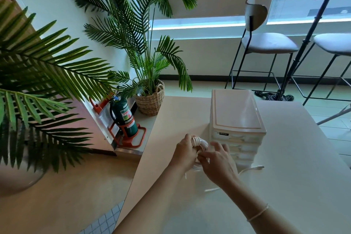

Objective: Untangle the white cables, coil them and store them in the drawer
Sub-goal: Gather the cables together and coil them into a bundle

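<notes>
Currently the left hand [185, 150] is closed around a coil of white cable [199, 143], held upright just above the bench [284, 186]. Right hand [216, 163], fingers loosely spread, pinches the coil's lower strands. Loose cable end [256, 167] trails rightward past the closed drawer unit [237, 119].

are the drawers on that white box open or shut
Shut: every drawer front on the drawer unit sits flush. The cable coil is outside, in the hands.
</notes>
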Tool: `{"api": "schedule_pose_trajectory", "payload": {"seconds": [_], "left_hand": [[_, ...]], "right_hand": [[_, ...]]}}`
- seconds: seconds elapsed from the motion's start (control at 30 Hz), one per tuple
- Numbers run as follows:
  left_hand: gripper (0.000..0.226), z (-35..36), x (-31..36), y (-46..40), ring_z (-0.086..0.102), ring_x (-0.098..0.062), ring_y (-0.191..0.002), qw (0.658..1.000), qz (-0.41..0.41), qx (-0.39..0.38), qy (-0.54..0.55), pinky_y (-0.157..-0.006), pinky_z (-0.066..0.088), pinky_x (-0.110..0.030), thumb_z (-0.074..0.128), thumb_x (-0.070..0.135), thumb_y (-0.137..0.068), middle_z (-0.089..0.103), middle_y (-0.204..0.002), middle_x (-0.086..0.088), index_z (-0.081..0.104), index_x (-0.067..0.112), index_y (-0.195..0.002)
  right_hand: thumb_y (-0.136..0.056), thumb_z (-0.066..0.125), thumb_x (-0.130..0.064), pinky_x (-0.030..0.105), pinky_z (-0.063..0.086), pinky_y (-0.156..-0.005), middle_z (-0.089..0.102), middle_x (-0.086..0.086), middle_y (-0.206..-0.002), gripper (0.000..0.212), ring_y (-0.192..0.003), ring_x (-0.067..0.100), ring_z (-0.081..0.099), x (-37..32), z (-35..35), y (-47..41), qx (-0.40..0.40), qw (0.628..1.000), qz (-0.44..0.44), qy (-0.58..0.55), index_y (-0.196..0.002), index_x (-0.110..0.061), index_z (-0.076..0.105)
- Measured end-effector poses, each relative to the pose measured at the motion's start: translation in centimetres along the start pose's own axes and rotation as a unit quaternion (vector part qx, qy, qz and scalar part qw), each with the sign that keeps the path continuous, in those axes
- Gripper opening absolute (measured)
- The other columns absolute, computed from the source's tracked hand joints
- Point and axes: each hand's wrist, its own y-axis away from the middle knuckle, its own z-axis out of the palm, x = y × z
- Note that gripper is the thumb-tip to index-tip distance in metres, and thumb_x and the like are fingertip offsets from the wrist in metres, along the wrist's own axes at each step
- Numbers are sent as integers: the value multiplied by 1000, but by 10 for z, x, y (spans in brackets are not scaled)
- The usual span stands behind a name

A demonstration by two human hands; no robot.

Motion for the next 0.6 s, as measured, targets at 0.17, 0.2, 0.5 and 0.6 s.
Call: {"api": "schedule_pose_trajectory", "payload": {"seconds": [0.17,0.2,0.5,0.6], "left_hand": [[33,0,-3,-2,56,-23,-112,997,-53,-25,56,-78,38,-20,54,12,-90,61,-119,-8,49,9,-123],[33,1,-5,-3,57,-21,-110,994,-67,-34,84,-78,40,-19,58,16,-89,62,-117,-6,50,12,-121],[22,2,-17,3,60,-19,-91,951,-91,-88,283,-90,50,-39,69,28,-81,64,-101,-9,55,19,-95],[26,2,-17,5,59,-18,-97,956,-63,-86,272,-94,48,-37,67,32,-83,62,-104,-4,53,27,-105]], "right_hand": [[-91,43,-29,32,38,-94,48,4,-120,30,-116,24,39,-11,9,-5,-36,998,49,13,-109,-26,67],[-90,43,-28,32,37,-93,50,3,-117,30,-116,25,40,-11,11,-6,-38,998,56,14,-106,-24,68],[-89,50,-22,28,35,-88,56,4,-76,23,-109,24,46,-11,7,-9,-79,992,54,-78,-99,-12,69],[-84,55,-21,27,38,-72,41,-6,-64,16,-89,20,51,-13,2,-6,-77,979,93,-163,-73,-13,64]]}}
